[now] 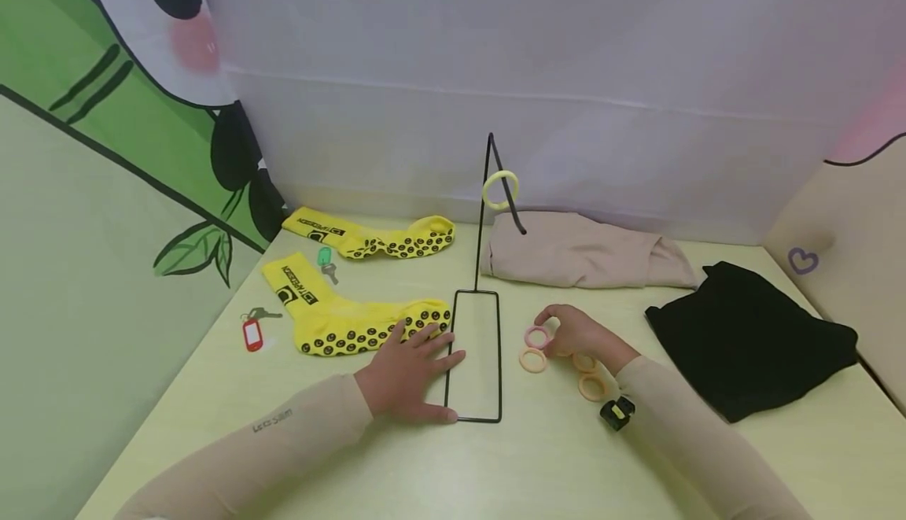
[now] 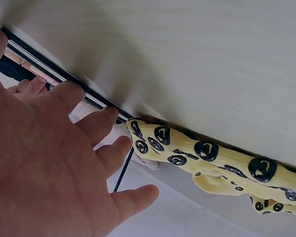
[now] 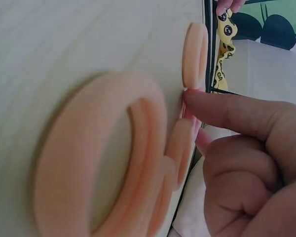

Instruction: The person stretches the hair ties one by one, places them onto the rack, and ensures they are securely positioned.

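Observation:
My left hand (image 1: 410, 374) lies with spread fingers over the left side of a black wire stand's base (image 1: 499, 355). Its fingertips rest by the wire, close to the toe of a yellow sock (image 1: 329, 319). A pale yellow ring (image 1: 486, 192) hangs on the stand's sloping top arm. With thumb and forefinger, my right hand (image 1: 576, 331) pinches a pink ring (image 3: 191, 116) at the tabletop. Several orange rings lie around it: one orange ring (image 1: 522, 360) just in front of the pink one, others under and beside the palm, including a nearer orange ring (image 1: 583, 388).
A second yellow sock (image 1: 396, 241) lies farther back. Keys with a green tag (image 1: 324, 256) and a red tag (image 1: 252, 335) are at the left. Folded beige cloth (image 1: 580, 248) lies behind the stand, and black cloth (image 1: 750, 339) at the right. A curtain backs the table.

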### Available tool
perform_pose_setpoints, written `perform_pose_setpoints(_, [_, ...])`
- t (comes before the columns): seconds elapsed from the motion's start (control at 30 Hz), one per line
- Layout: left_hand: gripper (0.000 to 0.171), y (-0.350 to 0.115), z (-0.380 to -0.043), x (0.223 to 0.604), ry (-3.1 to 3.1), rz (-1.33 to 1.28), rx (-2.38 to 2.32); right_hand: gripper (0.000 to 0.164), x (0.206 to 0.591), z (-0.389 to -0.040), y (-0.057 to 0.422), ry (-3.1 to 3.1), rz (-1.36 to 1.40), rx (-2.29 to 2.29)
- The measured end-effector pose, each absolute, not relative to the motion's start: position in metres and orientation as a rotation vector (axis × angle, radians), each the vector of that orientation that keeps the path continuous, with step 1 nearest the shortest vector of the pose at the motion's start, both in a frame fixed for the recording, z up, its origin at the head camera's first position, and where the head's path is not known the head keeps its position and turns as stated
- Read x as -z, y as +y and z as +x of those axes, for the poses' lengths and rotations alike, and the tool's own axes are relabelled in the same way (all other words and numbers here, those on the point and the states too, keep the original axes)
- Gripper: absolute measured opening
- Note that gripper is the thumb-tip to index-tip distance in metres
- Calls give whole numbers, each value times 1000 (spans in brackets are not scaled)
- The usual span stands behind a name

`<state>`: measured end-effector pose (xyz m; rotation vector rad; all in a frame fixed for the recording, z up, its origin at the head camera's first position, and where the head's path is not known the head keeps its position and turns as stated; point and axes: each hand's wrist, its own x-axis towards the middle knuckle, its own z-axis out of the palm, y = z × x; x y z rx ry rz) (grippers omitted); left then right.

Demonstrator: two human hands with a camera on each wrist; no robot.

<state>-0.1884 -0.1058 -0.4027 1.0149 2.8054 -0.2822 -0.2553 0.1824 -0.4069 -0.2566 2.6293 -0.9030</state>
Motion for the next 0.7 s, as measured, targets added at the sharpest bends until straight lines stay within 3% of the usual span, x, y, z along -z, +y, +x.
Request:
perform_pose_setpoints(0.37, [87, -105, -190, 406, 2802, 1005, 297, 26, 403, -254, 179, 2672, -265, 838])
perform_pose_setpoints(0.7, [86, -106, -190, 404, 2803, 1008, 287, 26, 381, -237, 180, 2665, -307, 963])
